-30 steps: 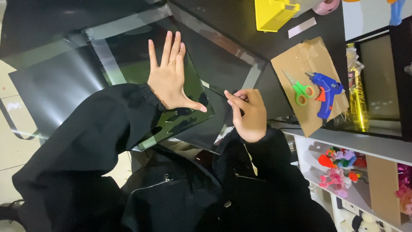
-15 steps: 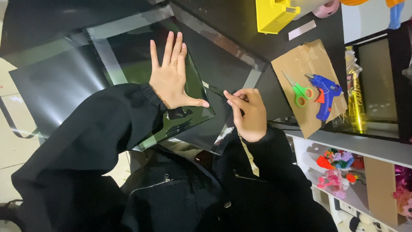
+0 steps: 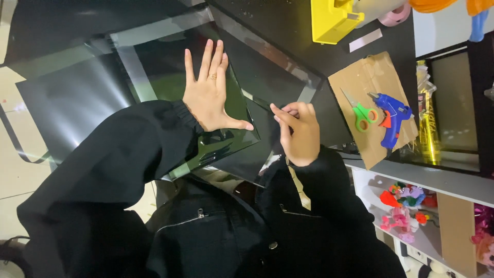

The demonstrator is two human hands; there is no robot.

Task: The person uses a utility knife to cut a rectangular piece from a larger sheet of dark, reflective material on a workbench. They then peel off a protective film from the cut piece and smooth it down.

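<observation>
My left hand [image 3: 208,92] lies flat with fingers spread on a stack of dark, glossy transparent sheets [image 3: 154,77] spread over the black table [image 3: 288,31]. A ring shows on one finger. My right hand [image 3: 298,131] is just to the right of it, fingers pinched on the edge of a sheet near its corner [image 3: 265,121]. Both arms wear black sleeves. The sheets overhang the table's near edge toward my body.
To the right, green-handled scissors [image 3: 360,114] and a blue glue gun [image 3: 392,117] rest on a piece of brown cardboard [image 3: 360,77]. A yellow tape dispenser [image 3: 334,20] and a pink tape roll [image 3: 393,14] sit at the far side. Colourful craft items [image 3: 404,208] fill a shelf below.
Almost nothing has moved; my left hand stays flat on the sheets and my right hand keeps its pinch at the sheet's edge.
</observation>
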